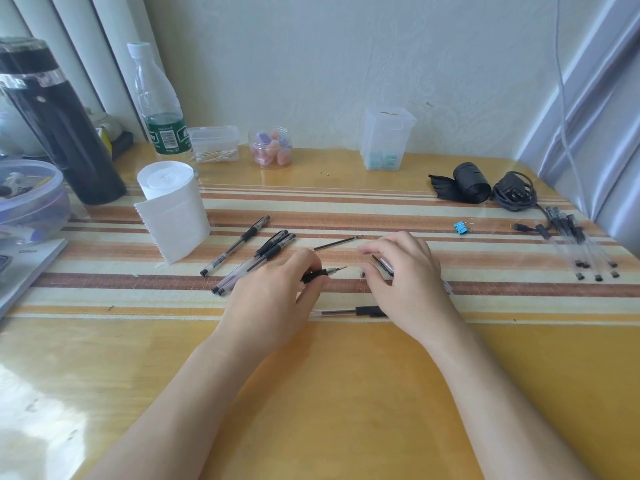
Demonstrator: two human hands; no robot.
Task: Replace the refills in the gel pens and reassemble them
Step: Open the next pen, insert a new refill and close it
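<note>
Left hand (pixel 273 292) pinches a pen tip section (pixel 325 271); right hand (pixel 401 268) curls round a small dark part (pixel 382 266); loose refill (pixel 337 243) mid-bench, reassembly judged unfinished

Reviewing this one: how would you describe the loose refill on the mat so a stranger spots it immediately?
Find the striped mat across the yellow desk. Just beyond the gap between the left hand and the right hand lies the loose refill, a thin dark rod. Unlike the pens left of it, it has no clear barrel, cap or grip.
</note>
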